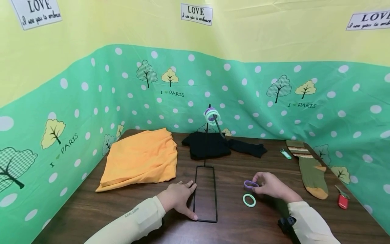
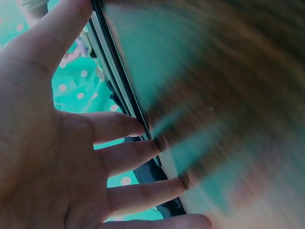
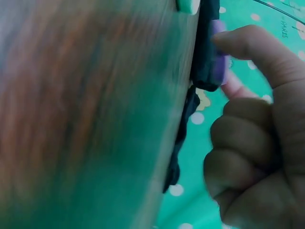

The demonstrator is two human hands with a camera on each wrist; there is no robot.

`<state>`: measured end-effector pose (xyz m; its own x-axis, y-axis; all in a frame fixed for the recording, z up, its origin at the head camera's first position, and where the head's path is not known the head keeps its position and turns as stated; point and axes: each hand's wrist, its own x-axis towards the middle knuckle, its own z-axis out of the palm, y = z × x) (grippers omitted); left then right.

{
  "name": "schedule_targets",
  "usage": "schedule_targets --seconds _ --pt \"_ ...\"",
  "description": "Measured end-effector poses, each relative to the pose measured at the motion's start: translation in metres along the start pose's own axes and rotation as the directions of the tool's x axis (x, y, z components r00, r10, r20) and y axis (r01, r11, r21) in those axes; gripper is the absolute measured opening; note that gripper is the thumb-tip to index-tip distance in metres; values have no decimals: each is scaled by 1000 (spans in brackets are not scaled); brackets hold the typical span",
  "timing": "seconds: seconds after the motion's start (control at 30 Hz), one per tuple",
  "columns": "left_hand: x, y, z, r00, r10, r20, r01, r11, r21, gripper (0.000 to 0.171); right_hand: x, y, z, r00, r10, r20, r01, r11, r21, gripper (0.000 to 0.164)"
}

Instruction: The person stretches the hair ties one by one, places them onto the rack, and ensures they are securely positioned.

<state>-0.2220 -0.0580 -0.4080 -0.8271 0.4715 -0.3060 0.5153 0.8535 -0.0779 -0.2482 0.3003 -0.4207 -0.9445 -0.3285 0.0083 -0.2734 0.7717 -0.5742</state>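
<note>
While the right hand pinches a purple ring between thumb and finger at 3 o'clock from the base of the black wire stand, the left hand, fingers spread, touches that base on its 9 o'clock side. Just beside the purple ring, at its 6 o'clock, a mint-green ring lies on the wooden table; hung rings, purple and mint-green, encircle the stand's upper arm at 12 o'clock, with orange cloth at 10 o'clock.

purple ring partly hidden, sleeves cut off
</note>
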Motion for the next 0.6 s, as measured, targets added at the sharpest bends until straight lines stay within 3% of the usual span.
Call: schedule_targets --seconds 0.13,0.27,0.37,0.43,0.5,0.6 --pt "-1 1 0 1000 3 6 -3 1000 8 108 -3 -14 -2 998 -16 -64 20 998 55 21" --pt "-2 2 0 1000 1 0 -1 1000 16 108 -7 -45 -10 989 -62 -133 73 994 76 23" --pt "-1 2 1 1000 2 -2 -2 1000 12 108 -12 -72 -20 971 -144 -192 157 986 50 26" --pt "-1 1 1 1000 6 -4 -5 1000 8 108 -16 -91 -26 944 -228 -237 235 972 1 28" --pt "-1 1 0 1000 8 -4 -8 1000 6 108 -20 -110 -33 904 -325 -278 321 945 -59 31" --pt "0 1 0 1000 7 -12 -7 1000 13 108 -24 -137 -43 809 -480 -338 460 876 -144 36"
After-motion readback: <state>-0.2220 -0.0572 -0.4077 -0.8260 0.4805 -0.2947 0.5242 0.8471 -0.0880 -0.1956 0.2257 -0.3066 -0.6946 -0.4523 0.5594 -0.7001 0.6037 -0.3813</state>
